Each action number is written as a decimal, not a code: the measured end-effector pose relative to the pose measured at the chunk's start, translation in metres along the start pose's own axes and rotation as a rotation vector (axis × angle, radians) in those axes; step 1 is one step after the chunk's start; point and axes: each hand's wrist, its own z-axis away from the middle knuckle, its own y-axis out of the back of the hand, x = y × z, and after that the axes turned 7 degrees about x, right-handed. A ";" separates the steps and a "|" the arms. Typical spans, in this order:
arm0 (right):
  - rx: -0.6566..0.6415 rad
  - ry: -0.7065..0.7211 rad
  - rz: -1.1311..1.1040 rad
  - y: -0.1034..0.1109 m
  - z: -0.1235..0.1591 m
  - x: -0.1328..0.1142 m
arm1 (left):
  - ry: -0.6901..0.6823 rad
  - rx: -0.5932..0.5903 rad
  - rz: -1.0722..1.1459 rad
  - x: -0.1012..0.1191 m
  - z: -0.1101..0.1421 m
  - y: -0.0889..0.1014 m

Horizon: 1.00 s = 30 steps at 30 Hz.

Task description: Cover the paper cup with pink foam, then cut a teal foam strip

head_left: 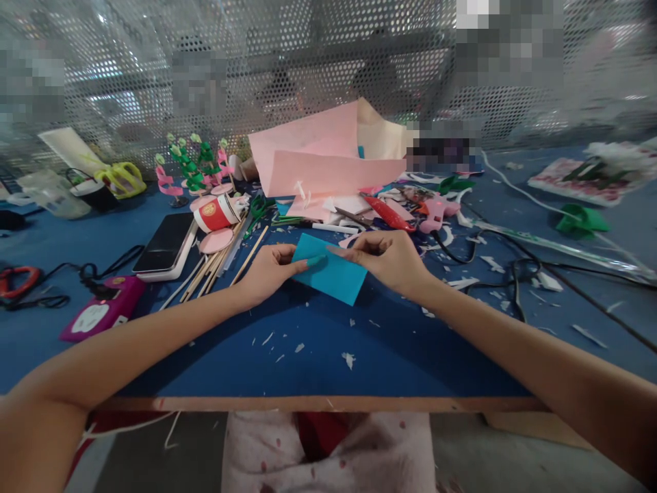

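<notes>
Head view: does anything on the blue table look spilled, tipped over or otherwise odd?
A paper cup lies on its side beside the phone, as if tipped over. White scraps litter the blue table before the person and to the right, looking untidy. No spilled liquid is visible.
</notes>
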 end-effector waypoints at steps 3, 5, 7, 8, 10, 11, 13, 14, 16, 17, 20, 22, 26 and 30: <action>0.021 -0.027 -0.027 0.001 -0.002 0.003 | 0.056 0.013 -0.010 0.002 0.001 -0.001; -0.002 -0.070 -0.029 0.001 -0.002 0.002 | 0.047 0.063 0.014 0.001 0.001 0.000; -0.089 -0.134 -0.071 0.000 -0.001 0.000 | 0.028 0.107 0.044 -0.001 0.001 0.002; -0.159 -0.167 -0.103 -0.001 -0.001 -0.001 | 0.021 0.125 0.053 -0.002 0.000 0.003; -0.302 -0.224 -0.163 -0.002 -0.001 -0.003 | 0.015 0.136 0.055 -0.004 -0.001 0.004; -0.344 -0.240 -0.173 -0.002 -0.001 -0.004 | 0.012 0.134 0.051 -0.005 -0.001 0.004; -0.347 -0.246 -0.153 -0.002 -0.001 -0.005 | -0.012 0.122 0.048 -0.005 -0.001 0.005; -0.324 -0.241 -0.141 -0.001 -0.002 -0.005 | -0.039 0.117 0.051 -0.005 0.000 0.005; -0.277 -0.240 -0.141 0.000 -0.003 -0.003 | -0.124 0.109 0.062 -0.004 0.001 0.004; -0.262 -0.248 -0.157 0.001 -0.004 -0.003 | -0.170 0.099 0.062 -0.004 0.002 0.004; -0.250 -0.283 -0.225 0.004 -0.006 0.000 | -0.279 0.079 -0.005 -0.004 0.004 0.004; -0.263 -0.300 -0.238 0.006 -0.006 0.000 | -0.313 0.090 -0.081 -0.005 0.004 0.004; -0.296 -0.328 -0.202 0.008 -0.006 0.000 | -0.306 0.140 -0.126 -0.007 0.004 0.005; -0.186 -0.264 -0.247 0.006 -0.004 0.005 | -0.268 0.197 -0.140 -0.007 0.004 0.006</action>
